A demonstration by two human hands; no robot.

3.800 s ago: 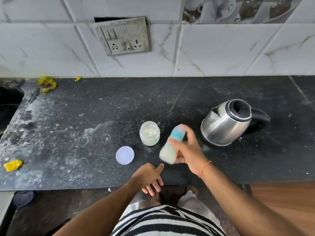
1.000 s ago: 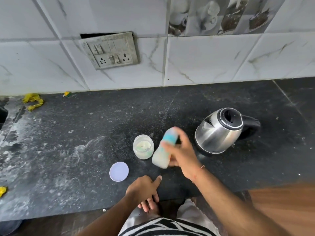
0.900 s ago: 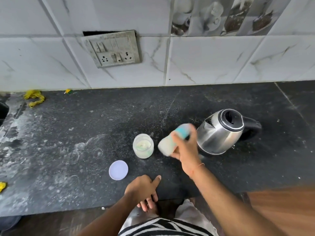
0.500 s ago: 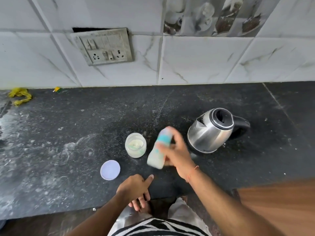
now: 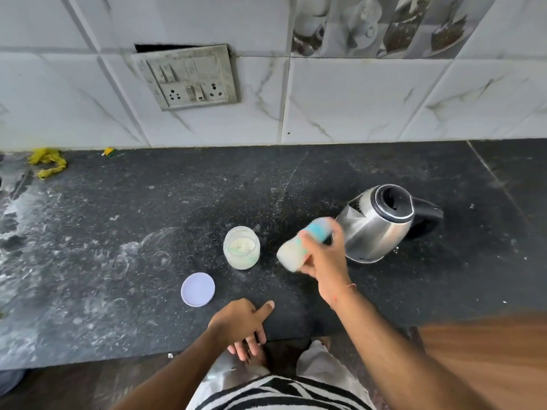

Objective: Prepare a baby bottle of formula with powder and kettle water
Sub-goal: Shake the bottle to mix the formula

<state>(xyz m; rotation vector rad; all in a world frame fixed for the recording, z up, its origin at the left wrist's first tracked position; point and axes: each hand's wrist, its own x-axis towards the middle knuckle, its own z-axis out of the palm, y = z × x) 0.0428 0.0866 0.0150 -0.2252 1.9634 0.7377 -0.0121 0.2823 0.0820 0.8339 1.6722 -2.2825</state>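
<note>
My right hand (image 5: 324,257) grips a baby bottle (image 5: 296,250) with a teal cap and milky liquid inside; the bottle is blurred and tilted nearly sideways above the counter. Left of it stands an open jar of pale powder (image 5: 241,247), and its round white lid (image 5: 198,289) lies flat nearer me. A steel kettle (image 5: 376,224) with a black handle and open top stands just right of the bottle. My left hand (image 5: 241,325) rests on the front edge of the black counter (image 5: 118,232), thumb on top and fingers hanging over the edge.
White powder smears cover the counter's left part. Yellow scraps (image 5: 47,161) lie at the back left by the tiled wall. A switch and socket plate (image 5: 189,78) is on the wall. A brown wooden surface (image 5: 488,356) shows at the lower right.
The bottle has swung back and forth in my right hand, between upright-leaning and nearly sideways. My left hand has stayed on the counter edge. Jar, lid and kettle have not moved.
</note>
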